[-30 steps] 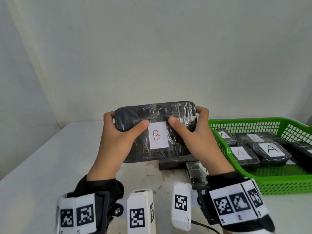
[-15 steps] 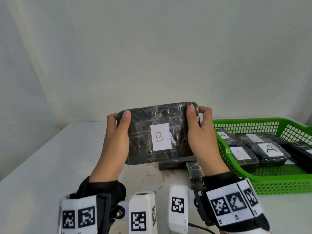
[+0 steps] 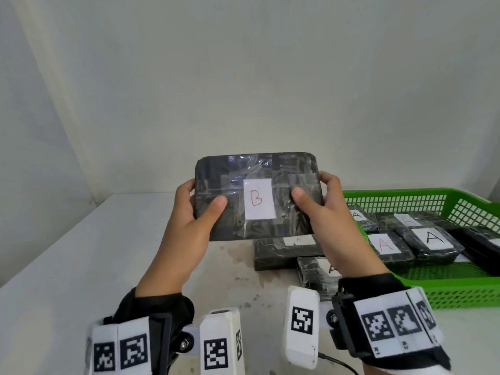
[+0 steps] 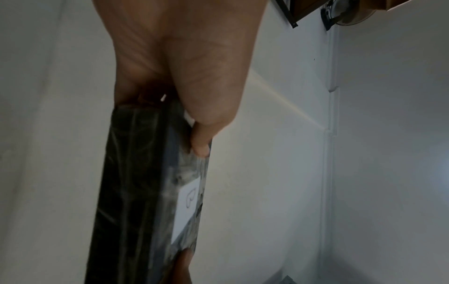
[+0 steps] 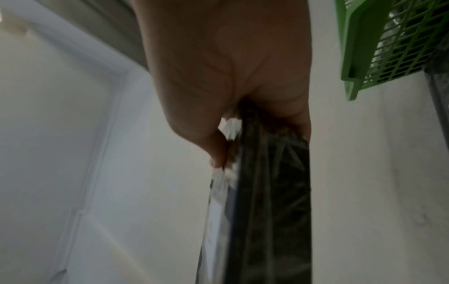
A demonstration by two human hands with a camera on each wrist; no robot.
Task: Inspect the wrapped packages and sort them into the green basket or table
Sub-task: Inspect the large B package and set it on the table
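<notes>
Both hands hold a black package (image 3: 257, 180) wrapped in clear film upright above the white table (image 3: 67, 266), its white label with a red "B" facing me. My left hand (image 3: 194, 209) grips its left end, thumb on the front. My right hand (image 3: 322, 204) grips its right end the same way. The left wrist view shows the package (image 4: 136, 192) edge-on under the thumb, and the right wrist view shows the package (image 5: 269, 192) the same way. The green basket (image 3: 460, 296) at the right holds several black packages labelled "A".
Two more wrapped packages lie on the table below the held one: a larger package (image 3: 284, 253) and a smaller package (image 3: 316, 272) beside the basket's left wall. A pale wall stands behind the table. The basket's corner (image 5: 359, 57) shows in the right wrist view.
My thumbs have slid from the package's upper corners back onto its front face, beside the label. The package stays upright at about the same height with the "B" label facing me.
</notes>
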